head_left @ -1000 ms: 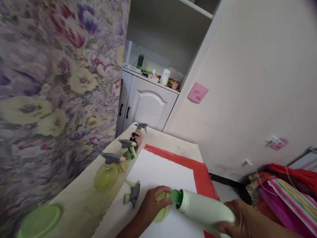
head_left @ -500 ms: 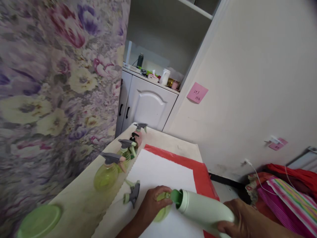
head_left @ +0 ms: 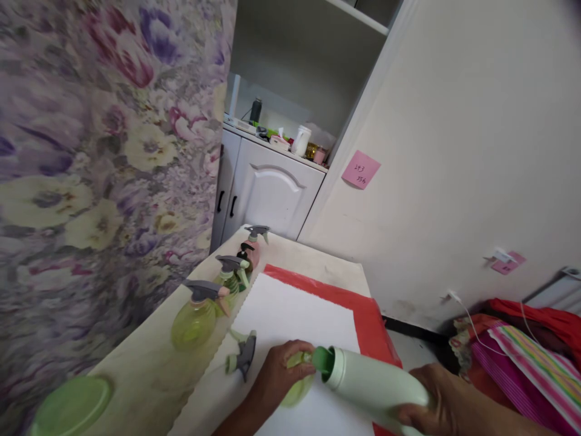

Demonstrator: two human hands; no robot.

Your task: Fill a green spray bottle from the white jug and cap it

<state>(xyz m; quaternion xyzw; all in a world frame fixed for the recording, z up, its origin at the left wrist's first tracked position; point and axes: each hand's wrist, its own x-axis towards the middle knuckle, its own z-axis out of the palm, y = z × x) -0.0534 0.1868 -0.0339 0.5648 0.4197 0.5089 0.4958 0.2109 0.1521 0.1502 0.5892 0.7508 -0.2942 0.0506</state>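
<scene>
My left hand (head_left: pixel 287 372) is wrapped around the neck of a yellow-green see-through spray bottle (head_left: pixel 297 392) without its head, standing on white paper (head_left: pixel 290 309). In my right hand (head_left: pixel 436 399) lies a pale green bottle (head_left: pixel 376 381), tipped nearly level. Its darker green spout (head_left: pixel 322 360) meets the mouth of the spray bottle near my left fingertips; whether liquid flows cannot be made out. Just left of my left hand, a loose grey and green trigger sprayer head (head_left: pixel 244 356) rests on the paper.
Along the table's left edge stand a yellow spray bottle (head_left: pixel 194 324), a green spray bottle (head_left: pixel 229 284), a dark pump bottle (head_left: pixel 245 257) and a pink spray bottle (head_left: pixel 256 247). A round green lid (head_left: pixel 72 404) lies front left. Red sheeting (head_left: pixel 370 321) borders the paper.
</scene>
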